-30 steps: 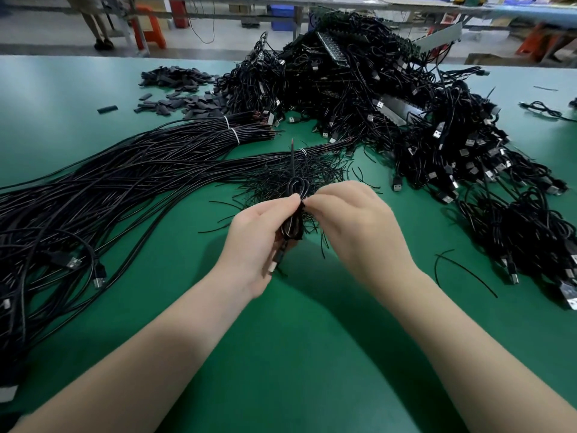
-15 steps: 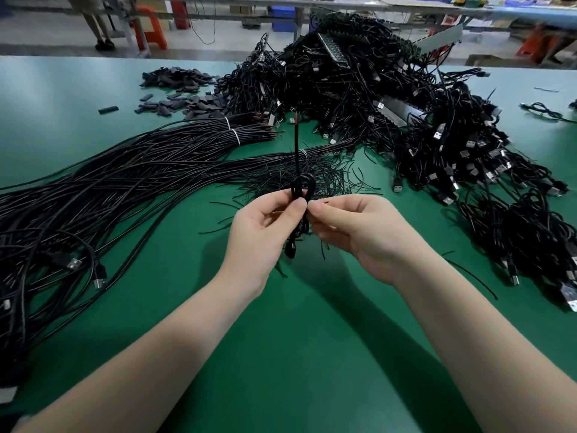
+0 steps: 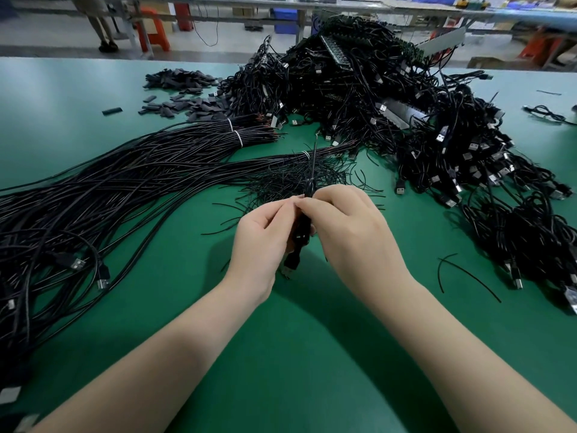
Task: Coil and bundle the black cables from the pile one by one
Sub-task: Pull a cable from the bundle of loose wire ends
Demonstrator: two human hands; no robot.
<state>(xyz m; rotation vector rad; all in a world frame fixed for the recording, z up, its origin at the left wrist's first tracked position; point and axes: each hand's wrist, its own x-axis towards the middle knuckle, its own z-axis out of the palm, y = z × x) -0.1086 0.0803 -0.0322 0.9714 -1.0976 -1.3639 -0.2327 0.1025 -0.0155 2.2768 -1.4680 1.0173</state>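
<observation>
The counter (image 3: 93, 98) has a smooth green covering with a soft sheen, and pale reflections lie across its far left part. The loose cables (image 3: 125, 189) spread over it are sheathed in smooth black plastic that glints slightly along their length; white ties (image 3: 239, 138) band some of them. Their plugs (image 3: 441, 138) end in bright bare metal shells on black plastic bodies. The heap of cables (image 3: 359, 98) behind them looks the same, mostly dull black with small metal glints. Left of that heap lie flat, matt dark grey pieces (image 3: 187, 103), material unclear. The thin black twist wires (image 3: 293, 179) near the hands look matt and fine.
</observation>
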